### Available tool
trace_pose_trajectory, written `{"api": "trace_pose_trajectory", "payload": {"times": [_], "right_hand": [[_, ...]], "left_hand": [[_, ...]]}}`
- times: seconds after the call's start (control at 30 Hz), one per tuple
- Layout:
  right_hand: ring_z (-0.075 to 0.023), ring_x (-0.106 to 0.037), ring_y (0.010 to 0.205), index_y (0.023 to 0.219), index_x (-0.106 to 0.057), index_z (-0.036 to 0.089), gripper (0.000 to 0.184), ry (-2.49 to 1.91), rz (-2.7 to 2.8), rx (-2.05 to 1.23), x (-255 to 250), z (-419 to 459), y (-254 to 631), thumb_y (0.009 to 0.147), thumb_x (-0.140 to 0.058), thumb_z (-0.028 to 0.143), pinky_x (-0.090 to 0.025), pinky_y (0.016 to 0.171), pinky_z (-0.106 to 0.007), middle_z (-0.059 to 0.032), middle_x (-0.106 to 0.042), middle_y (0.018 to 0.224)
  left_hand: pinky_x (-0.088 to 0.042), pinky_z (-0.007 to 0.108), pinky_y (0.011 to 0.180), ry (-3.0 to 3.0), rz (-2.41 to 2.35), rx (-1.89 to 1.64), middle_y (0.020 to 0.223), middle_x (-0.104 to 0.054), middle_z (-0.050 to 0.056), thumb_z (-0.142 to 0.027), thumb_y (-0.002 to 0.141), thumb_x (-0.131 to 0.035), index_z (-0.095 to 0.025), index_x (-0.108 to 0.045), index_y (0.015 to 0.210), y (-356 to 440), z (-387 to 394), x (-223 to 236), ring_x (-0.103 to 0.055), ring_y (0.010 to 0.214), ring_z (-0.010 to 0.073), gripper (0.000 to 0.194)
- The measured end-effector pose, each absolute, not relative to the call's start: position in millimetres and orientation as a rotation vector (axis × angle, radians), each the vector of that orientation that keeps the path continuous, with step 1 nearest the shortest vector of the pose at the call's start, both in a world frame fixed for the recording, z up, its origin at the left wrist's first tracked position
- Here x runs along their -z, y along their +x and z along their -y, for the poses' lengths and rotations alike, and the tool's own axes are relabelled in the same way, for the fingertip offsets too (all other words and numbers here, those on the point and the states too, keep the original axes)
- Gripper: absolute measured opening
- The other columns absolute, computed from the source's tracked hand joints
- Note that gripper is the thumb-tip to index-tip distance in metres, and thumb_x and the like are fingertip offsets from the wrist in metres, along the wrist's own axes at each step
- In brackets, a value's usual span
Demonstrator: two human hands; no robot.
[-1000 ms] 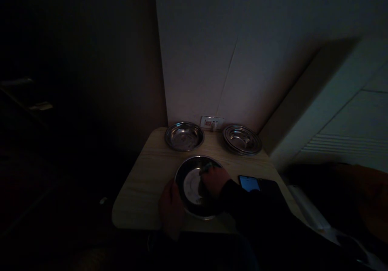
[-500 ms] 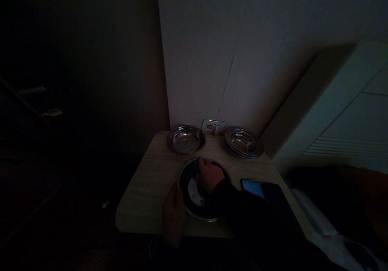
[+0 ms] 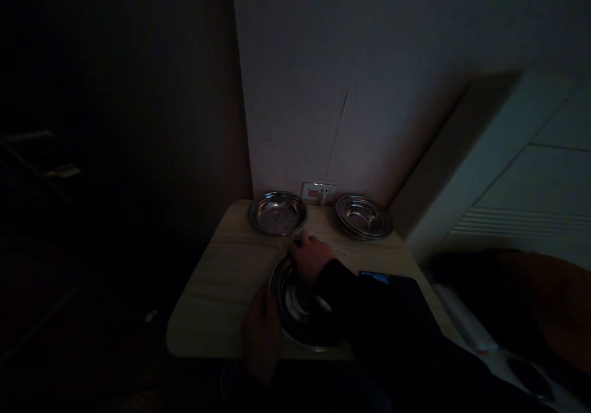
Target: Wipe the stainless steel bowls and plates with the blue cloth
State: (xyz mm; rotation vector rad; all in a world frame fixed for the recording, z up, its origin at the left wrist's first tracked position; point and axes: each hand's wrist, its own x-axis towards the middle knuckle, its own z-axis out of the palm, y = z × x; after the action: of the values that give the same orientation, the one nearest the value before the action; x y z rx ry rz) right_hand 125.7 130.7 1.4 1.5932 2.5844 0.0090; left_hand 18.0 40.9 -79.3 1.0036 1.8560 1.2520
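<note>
The room is very dark. A steel plate (image 3: 295, 305) lies near the front edge of a small light wooden table (image 3: 221, 284). My left hand (image 3: 261, 333) grips the plate's left rim. My right hand (image 3: 308, 258) is closed at the plate's far rim, fingers curled over a small dark item I cannot make out. A dark sleeve covers my right arm.
Two more steel plates stand at the back of the table, one on the left (image 3: 277, 213) and one on the right (image 3: 364, 217). A wall socket (image 3: 318, 191) sits between them. A lit phone (image 3: 376, 276) lies right of my arm. White furniture (image 3: 508, 179) stands at right.
My right hand has moved from the middle of the plate up to its far rim. The pale patch on the plate's bottom no longer shows. My left hand stays on the rim.
</note>
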Motion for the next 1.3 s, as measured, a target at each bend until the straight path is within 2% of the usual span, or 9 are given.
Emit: {"api": "trace_pose_trajectory", "payload": {"times": [0.2,0.37,0.47,0.7,0.83,0.97,1.07,1.13,1.3], "right_hand": [[-0.0305,-0.064,0.082,0.110,-0.056,0.014,0.031,1.749,-2.353,0.020,-7,-118,177,0.084,-0.043,0.022,-0.049,0.064,-0.041,-0.0175,-0.057,0.098],[-0.0254,-0.066,0.076,0.117,-0.053,0.018,0.035,1.733,-2.312,0.093,-12,-70,202,0.085,-0.041,0.022,-0.049,0.059,-0.033,-0.0161,-0.056,0.107],[-0.0251,-0.065,0.082,0.112,-0.059,0.020,0.033,1.647,-2.360,0.219,-10,-41,192,0.081,-0.045,0.020,-0.049,0.062,-0.032,-0.0144,-0.056,0.112],[-0.0212,-0.065,0.079,0.103,-0.062,0.021,0.025,1.391,-2.564,0.569,16,-48,131,0.082,-0.048,0.026,-0.049,0.062,-0.029,-0.0089,-0.064,0.095],[-0.0235,-0.060,0.098,0.117,-0.050,0.018,0.032,1.509,-2.607,0.432,26,-83,122,0.087,-0.039,0.017,-0.049,0.074,-0.035,-0.0155,-0.056,0.115],[-0.0287,-0.060,0.098,0.107,-0.059,0.012,0.031,1.583,-2.531,0.347,17,-99,145,0.084,-0.039,0.011,-0.048,0.075,-0.042,-0.0211,-0.057,0.111],[-0.0252,-0.064,0.087,0.093,-0.066,0.016,0.021,1.467,-2.537,0.448,-6,-96,175,0.074,-0.057,0.018,-0.049,0.074,-0.035,-0.0123,-0.066,0.094],[-0.0209,-0.063,0.089,0.100,-0.065,0.021,0.028,1.452,-2.616,0.501,-23,-92,198,0.073,-0.056,0.021,-0.048,0.077,-0.030,-0.0065,-0.067,0.096],[-0.0210,-0.057,0.106,0.118,-0.054,0.016,0.039,2.120,-2.961,0.590,-28,-91,247,0.081,-0.042,0.022,-0.043,0.092,-0.037,-0.0091,-0.061,0.116]], "left_hand": [[-0.044,0.035,0.090,1.006,-1.851,-1.295,0.111,-0.065,0.015,-0.040,0.080,-0.039,-0.009,-0.063,0.107,19,-39,80,-0.059,0.104,0.0263,0.047],[-0.045,0.037,0.088,0.943,-1.879,-1.309,0.107,-0.066,0.017,-0.042,0.078,-0.041,-0.009,-0.064,0.104,21,-39,78,-0.060,0.101,0.0283,0.048],[-0.045,0.037,0.087,0.934,-1.865,-1.322,0.106,-0.067,0.016,-0.042,0.078,-0.041,-0.011,-0.065,0.101,24,-39,77,-0.061,0.100,0.0276,0.046],[-0.047,0.037,0.084,0.977,-1.820,-1.291,0.100,-0.069,0.013,-0.041,0.076,-0.046,-0.013,-0.068,0.094,20,-36,76,-0.063,0.093,0.0269,0.040],[-0.046,0.034,0.087,1.006,-1.827,-1.305,0.106,-0.068,0.012,-0.039,0.077,-0.045,-0.015,-0.067,0.100,15,-37,79,-0.062,0.099,0.0250,0.040],[-0.045,0.035,0.087,0.977,-1.872,-1.321,0.107,-0.067,0.013,-0.039,0.078,-0.044,-0.014,-0.066,0.102,15,-39,81,-0.061,0.099,0.0256,0.041],[-0.046,0.036,0.083,0.948,-1.904,-1.331,0.105,-0.067,0.013,-0.040,0.078,-0.043,-0.014,-0.064,0.102,15,-39,79,-0.061,0.097,0.0257,0.041],[-0.047,0.034,0.080,0.938,-1.923,-1.329,0.104,-0.067,0.015,-0.041,0.079,-0.043,-0.013,-0.061,0.106,14,-38,75,-0.062,0.095,0.0252,0.043],[-0.049,0.035,0.072,1.013,-1.961,-1.156,0.095,-0.068,0.013,-0.045,0.082,-0.043,-0.016,-0.054,0.116,6,-24,61,-0.065,0.085,0.0248,0.046]]}}
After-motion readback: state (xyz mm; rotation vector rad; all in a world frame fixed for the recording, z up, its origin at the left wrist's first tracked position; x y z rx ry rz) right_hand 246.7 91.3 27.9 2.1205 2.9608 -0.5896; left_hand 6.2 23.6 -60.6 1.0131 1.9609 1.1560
